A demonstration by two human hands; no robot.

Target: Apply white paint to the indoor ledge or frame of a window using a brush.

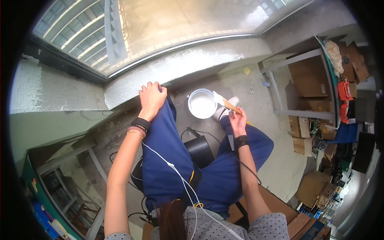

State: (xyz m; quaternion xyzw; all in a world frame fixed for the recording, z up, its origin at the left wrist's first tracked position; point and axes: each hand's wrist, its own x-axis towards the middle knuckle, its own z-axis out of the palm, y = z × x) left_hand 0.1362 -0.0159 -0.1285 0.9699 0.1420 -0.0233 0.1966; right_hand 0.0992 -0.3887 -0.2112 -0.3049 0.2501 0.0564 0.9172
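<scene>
My right hand (238, 121) grips a paintbrush (230, 105) by its wooden handle. The brush's white-coated head reaches the right rim of a round bucket (195, 115) of white paint, which stands on the floor in front of me. On my raised left knee lies my left hand (153, 98), its fingers draped over the top with no tool in it. Just ahead of that hand, a window ledge (172, 68) carries wet-looking white paint along much of its surface.
Above the ledge is a large window (180, 20). A black box-shaped thing (200, 151) with a cable stands between my legs. White cords (171, 165) hang across my lap. Framed tables stand at left and right, with cardboard boxes (314, 188) at the right.
</scene>
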